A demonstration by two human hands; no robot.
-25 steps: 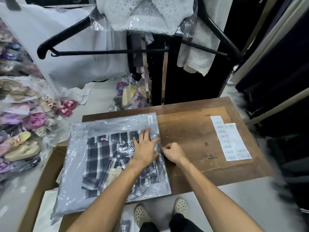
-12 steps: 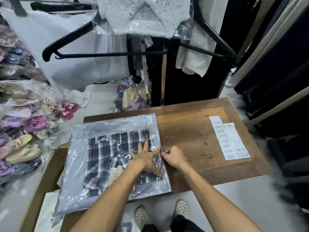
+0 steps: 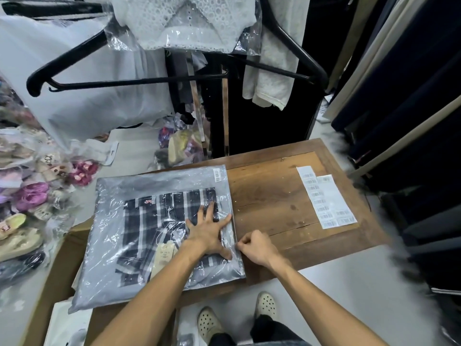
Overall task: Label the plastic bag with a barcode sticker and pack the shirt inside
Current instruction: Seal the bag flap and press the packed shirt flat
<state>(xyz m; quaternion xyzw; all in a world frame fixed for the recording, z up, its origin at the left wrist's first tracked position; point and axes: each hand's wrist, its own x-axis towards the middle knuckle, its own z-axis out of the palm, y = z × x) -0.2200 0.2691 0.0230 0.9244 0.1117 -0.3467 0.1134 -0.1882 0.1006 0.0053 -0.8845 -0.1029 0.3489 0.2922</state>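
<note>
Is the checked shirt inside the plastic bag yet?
Inside: the folded shirt lies under the bag's shiny clear film, left hand pressing on top.

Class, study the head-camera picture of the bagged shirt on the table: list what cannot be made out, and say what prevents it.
- Barcode sticker on the plastic bag: print too small to read.
- Hang tag on the plaid shirt: text blurred by film glare.
- What the right hand pinches at the bag's edge: hidden by curled fingers.
- Shirt under the left hand: covered.
- Sticker sheets: codes too small.
</note>
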